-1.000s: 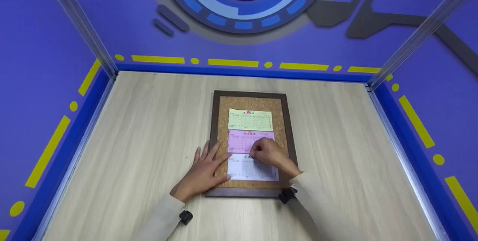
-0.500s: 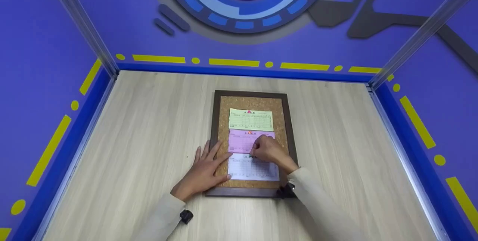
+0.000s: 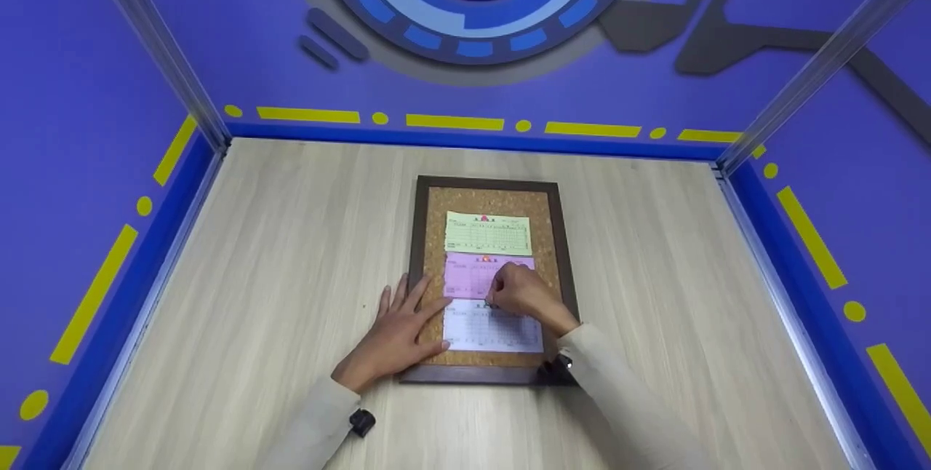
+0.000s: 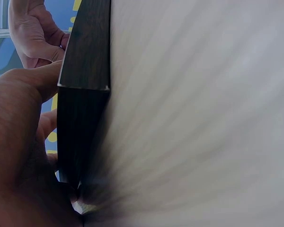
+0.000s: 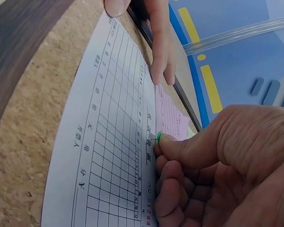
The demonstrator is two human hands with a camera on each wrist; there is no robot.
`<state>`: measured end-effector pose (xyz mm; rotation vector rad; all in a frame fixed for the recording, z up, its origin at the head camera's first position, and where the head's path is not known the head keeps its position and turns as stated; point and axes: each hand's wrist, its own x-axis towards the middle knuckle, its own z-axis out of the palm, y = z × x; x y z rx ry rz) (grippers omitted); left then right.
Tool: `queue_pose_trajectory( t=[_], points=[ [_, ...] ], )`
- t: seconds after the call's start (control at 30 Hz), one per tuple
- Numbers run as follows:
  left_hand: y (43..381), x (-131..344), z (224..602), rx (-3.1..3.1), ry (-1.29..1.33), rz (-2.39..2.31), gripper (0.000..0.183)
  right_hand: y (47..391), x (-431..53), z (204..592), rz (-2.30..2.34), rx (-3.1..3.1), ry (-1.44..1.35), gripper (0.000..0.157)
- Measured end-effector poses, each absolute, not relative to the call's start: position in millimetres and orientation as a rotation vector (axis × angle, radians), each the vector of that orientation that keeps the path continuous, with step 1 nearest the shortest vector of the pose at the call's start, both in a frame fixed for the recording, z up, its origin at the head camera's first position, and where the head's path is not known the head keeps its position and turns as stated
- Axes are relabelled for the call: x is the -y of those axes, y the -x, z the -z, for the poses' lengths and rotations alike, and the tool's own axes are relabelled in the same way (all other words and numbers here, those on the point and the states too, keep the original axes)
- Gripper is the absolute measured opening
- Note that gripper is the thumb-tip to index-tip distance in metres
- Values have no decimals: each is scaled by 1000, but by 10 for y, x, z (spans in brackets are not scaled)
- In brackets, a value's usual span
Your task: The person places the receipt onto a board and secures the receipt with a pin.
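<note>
A dark-framed cork board (image 3: 436, 201) lies on the table, bearing a green slip (image 3: 502, 237), a pink slip (image 3: 462, 279) and a white slip (image 3: 465, 335) in a column. The right hand (image 3: 525, 292) pinches a green thumbtack (image 5: 159, 137) between thumb and finger. Its metal point meets the white slip's top edge, near the printed heading; how deep it sits I cannot tell. The left hand (image 3: 396, 335) rests spread across the board's left side, thumb and index fingertip at the white slip's left edge. In the left wrist view, the board's frame (image 4: 87, 56) stands beside that hand.
A red tack (image 3: 484, 218) is at the green slip's top, and an orange tack (image 3: 486, 258) at the pink slip's top. Wood-grain table (image 3: 305, 237) surrounds the board. Blue panels (image 3: 204, 41) with yellow markings enclose the back and sides.
The right wrist and forearm have shifted slightly up and to the left, while the fingertips stay at the white slip's top. The left hand and the board hold still.
</note>
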<state>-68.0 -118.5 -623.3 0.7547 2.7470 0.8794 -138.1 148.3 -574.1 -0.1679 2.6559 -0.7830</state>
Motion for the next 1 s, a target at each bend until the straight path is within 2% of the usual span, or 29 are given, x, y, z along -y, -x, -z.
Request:
queue_pose_trajectory(
  t=[0.3,0.43,0.67,0.83,1.0],
  points=[
    [682,1193,6252,-2755,-759,-883,74,1382,-1503,5791,797,-2680,252,21],
    [683,1196,6252,-2750,-759,-890,74,1453,-1572,6012,836,-2712,353,18],
    [688,1193,6255,-2743,-759,-884,75,1438,-1569,5984,867,-2727,395,18],
    [690,1192,6252,-2740,-756,-888,74,1478,-1632,6221,891,-2800,483,17],
    [690,1191,6254,-2734,-753,-886,75,1457,-1656,6167,956,-2747,487,14]
  ],
)
